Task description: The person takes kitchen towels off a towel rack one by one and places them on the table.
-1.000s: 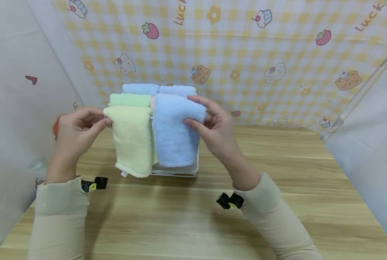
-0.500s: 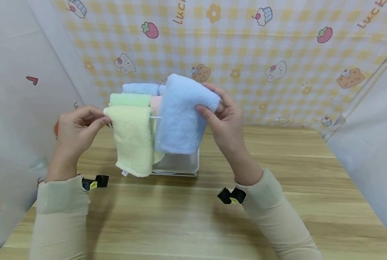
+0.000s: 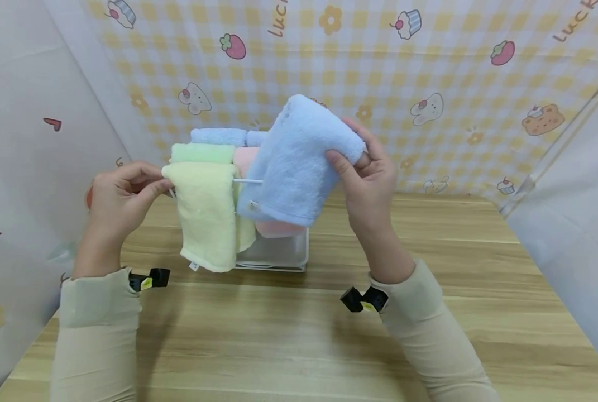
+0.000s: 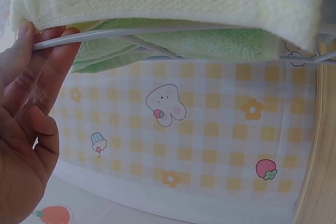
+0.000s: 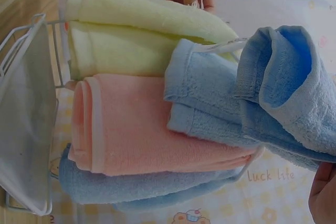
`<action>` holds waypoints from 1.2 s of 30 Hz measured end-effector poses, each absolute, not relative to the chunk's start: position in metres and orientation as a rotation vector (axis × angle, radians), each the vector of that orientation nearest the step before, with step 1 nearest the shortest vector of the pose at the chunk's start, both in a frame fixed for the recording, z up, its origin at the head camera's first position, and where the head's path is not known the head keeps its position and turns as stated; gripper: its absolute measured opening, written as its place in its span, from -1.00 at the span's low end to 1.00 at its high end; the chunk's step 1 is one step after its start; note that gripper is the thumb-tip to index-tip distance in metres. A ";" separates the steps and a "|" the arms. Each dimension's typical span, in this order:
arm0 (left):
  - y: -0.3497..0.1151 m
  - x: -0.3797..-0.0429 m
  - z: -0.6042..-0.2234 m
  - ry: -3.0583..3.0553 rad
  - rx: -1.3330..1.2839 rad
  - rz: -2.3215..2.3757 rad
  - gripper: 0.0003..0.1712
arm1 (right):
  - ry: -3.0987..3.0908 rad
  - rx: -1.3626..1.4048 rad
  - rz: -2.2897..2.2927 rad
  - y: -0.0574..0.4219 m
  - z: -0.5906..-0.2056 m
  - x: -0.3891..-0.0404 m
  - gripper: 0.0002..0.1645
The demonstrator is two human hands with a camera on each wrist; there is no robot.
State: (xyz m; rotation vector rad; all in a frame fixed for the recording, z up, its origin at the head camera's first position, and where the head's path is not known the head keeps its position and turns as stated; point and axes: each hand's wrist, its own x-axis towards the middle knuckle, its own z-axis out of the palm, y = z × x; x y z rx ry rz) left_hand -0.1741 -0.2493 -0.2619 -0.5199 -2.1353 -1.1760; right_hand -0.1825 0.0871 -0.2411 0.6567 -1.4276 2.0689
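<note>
A light blue towel is held up by my right hand, thumb in front and fingers behind its right edge. In the right wrist view its folded end bulges open, and its lower part still overlaps the rack's front bar. My left hand pinches the end of that white wire rack bar beside a hanging yellow towel. Behind hang a green towel, a pink towel and further blue towels. The blue towel partly hides the pink one.
Beneath the towels sits the rack's whitish tray, standing on a wooden table. A yellow checked cloth covers the back, and a white printed sheet hangs at the left.
My right hand has lifted the blue towel up and to the right, tilting it away from the front bar. More bar, pink towel and tray show now. My left hand has stayed nearly still.
</note>
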 end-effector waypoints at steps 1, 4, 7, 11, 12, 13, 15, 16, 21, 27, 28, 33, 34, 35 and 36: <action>-0.249 -0.174 -0.262 -2.137 -0.520 -1.175 -0.95 | -1.421 0.646 2.063 0.089 -0.241 -0.183 -0.48; -0.249 -0.174 -0.261 -2.139 -0.518 -1.178 -0.96 | -1.402 0.613 2.054 0.093 -0.242 -0.184 -0.48; -0.250 -0.174 -0.262 -2.138 -0.513 -1.185 -0.96 | -1.369 0.579 2.051 0.098 -0.243 -0.185 -0.49; -0.252 -0.174 -0.263 -2.131 -0.508 -1.189 -0.95 | -1.352 0.538 2.031 0.102 -0.243 -0.187 -0.50; -0.252 -0.174 -0.263 -2.130 -0.507 -1.187 -0.95 | -1.344 0.528 2.029 0.103 -0.244 -0.187 -0.50; -0.252 -0.174 -0.263 -2.128 -0.508 -1.188 -0.95 | -1.339 0.516 2.026 0.104 -0.244 -0.187 -0.50; -0.251 -0.174 -0.262 -2.126 -0.512 -1.190 -0.96 | -1.323 0.503 2.025 0.105 -0.245 -0.188 -0.50; -0.250 -0.174 -0.261 -2.125 -0.513 -1.191 -0.95 | -1.311 0.498 2.025 0.106 -0.245 -0.188 -0.50; -0.250 -0.175 -0.262 -2.123 -0.513 -1.203 -0.91 | -1.227 0.457 2.038 0.109 -0.245 -0.189 -0.50; -0.248 -0.176 -0.263 -2.122 -0.517 -1.209 -0.94 | -1.054 0.363 2.055 0.125 -0.241 -0.190 -0.56; -0.248 -0.176 -0.263 -2.123 -0.510 -1.207 -0.94 | -1.027 0.356 2.060 0.129 -0.240 -0.190 -0.56; -0.249 -0.176 -0.265 -2.112 -0.467 -1.208 -0.92 | -0.902 0.326 2.122 0.150 -0.236 -0.192 -0.53; -0.250 -0.176 -0.265 -2.109 -0.462 -1.208 -0.87 | -0.904 0.320 2.119 0.154 -0.237 -0.193 -0.52; -0.250 -0.176 -0.265 -2.107 -0.458 -1.207 -0.84 | -0.911 0.312 2.118 0.157 -0.238 -0.193 -0.51; -0.250 -0.176 -0.265 -2.106 -0.457 -1.205 -0.83 | -0.944 0.308 2.098 0.160 -0.241 -0.194 -0.52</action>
